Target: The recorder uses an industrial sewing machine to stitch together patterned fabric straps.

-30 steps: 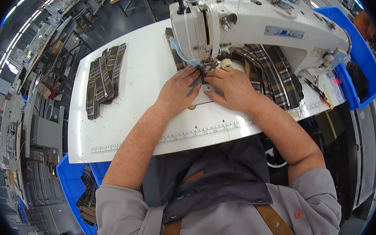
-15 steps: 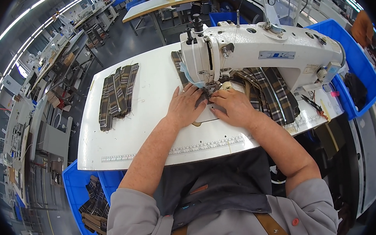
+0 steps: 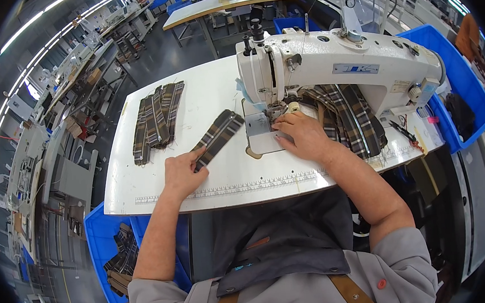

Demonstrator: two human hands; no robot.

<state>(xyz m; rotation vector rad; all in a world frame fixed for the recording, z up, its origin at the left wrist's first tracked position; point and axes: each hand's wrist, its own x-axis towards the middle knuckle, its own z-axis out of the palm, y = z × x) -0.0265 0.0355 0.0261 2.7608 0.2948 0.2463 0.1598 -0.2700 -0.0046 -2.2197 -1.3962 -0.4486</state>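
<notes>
White sewing table [image 3: 210, 97]: left hand [image 3: 184, 175] pinches a plaid strip [image 3: 218, 137] just off the needle plate [image 3: 258, 126]; right hand [image 3: 305, 137], grip indiscernible; completion of plaid stacks [image 3: 158, 119] is unclear.

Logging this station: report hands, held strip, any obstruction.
Left hand holds strip. Right hand at machine. Strip left of machine, nothing seen blocking it.

You are in a sewing workshop, as shown by the industrial sewing machine [image 3: 332, 59] on your table [image 3: 122, 183], plaid fabric strips [image 3: 218, 137], blue bins [image 3: 97, 237] and another table [image 3: 231, 2] beyond.
</notes>
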